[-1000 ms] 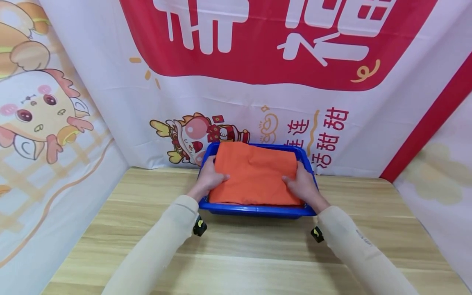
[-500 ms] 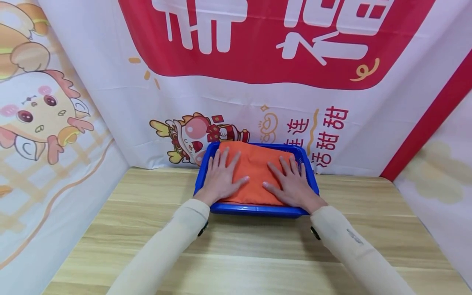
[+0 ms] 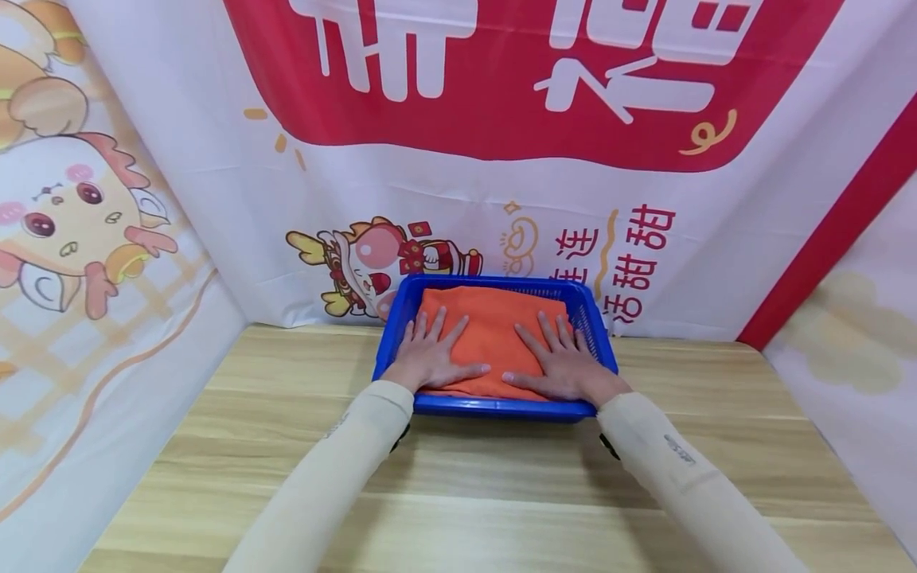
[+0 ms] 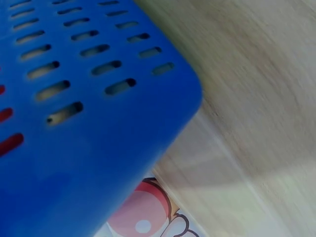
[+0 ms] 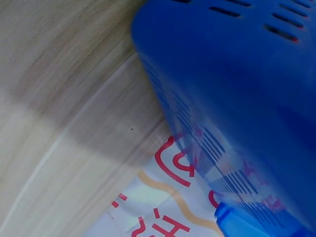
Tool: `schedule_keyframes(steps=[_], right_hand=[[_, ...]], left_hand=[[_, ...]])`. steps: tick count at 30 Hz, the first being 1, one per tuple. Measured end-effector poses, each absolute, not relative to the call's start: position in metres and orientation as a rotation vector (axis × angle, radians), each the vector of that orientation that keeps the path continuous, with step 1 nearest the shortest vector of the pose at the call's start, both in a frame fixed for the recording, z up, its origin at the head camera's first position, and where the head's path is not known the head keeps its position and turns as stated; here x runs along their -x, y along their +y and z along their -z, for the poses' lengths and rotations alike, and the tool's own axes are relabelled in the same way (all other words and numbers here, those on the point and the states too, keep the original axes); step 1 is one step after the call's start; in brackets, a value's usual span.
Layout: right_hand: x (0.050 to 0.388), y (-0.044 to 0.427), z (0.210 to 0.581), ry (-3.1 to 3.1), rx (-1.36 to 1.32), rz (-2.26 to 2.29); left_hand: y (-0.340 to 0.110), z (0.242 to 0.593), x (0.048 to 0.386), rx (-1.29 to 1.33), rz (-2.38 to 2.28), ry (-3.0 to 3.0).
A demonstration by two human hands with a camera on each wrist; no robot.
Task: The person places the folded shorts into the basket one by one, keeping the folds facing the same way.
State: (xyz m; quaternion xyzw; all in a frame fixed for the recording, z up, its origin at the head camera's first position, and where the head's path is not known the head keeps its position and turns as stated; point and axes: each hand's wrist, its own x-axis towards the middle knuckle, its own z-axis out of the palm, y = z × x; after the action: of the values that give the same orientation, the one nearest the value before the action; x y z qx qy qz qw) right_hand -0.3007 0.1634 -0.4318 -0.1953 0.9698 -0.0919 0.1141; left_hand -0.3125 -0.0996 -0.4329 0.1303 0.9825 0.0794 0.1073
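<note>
A folded orange cloth (image 3: pixel 494 322) lies inside a blue plastic basket (image 3: pixel 497 407) with slotted sides. My left hand (image 3: pixel 428 354) presses flat on the cloth's left part, fingers straight and spread. On its right part my right hand (image 3: pixel 562 362) rests the same way, its thumb pointing towards the left thumb. The two thumbs are a little apart. Both wrist views look at the basket's outside: its slotted wall (image 4: pixel 98 64) in the left one, a rounded corner (image 5: pixel 163 34) in the right one. Neither hand shows in its own wrist view.
The basket stands at the back of a wooden table (image 3: pixel 501 493), close to a white printed backdrop (image 3: pixel 430 191). A side curtain with cartoon figures (image 3: pixel 79 215) hangs at the left. Another cloth panel (image 3: pixel 852 334) borders the table at the right.
A second ago both hands held the cloth by its sides; now they lie spread on top of it. Over the last half second its top edge has flattened and sits lower in the basket.
</note>
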Motion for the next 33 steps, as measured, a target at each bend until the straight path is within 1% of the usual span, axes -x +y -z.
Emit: schedule_keyframes(steps=[10, 22, 27, 33], right_hand=[[0.306, 0.160, 0.436, 2.813, 0.569, 0.220], [0.306, 0.162, 0.440, 2.880, 0.586, 0.308], [0.306, 0.161, 0.441, 2.889, 0.578, 0.373], [0.305, 0.166, 0.436, 2.933, 0.572, 0.522]], left_hand=[[-0.099, 0.437, 0.314, -0.347, -0.192, 2.873], [-0.096, 0.442, 0.317, -0.353, -0.244, 2.913], [-0.097, 0.440, 0.317, -0.353, -0.298, 2.956], [-0.102, 0.427, 0.314, -0.434, -0.400, 3.072]])
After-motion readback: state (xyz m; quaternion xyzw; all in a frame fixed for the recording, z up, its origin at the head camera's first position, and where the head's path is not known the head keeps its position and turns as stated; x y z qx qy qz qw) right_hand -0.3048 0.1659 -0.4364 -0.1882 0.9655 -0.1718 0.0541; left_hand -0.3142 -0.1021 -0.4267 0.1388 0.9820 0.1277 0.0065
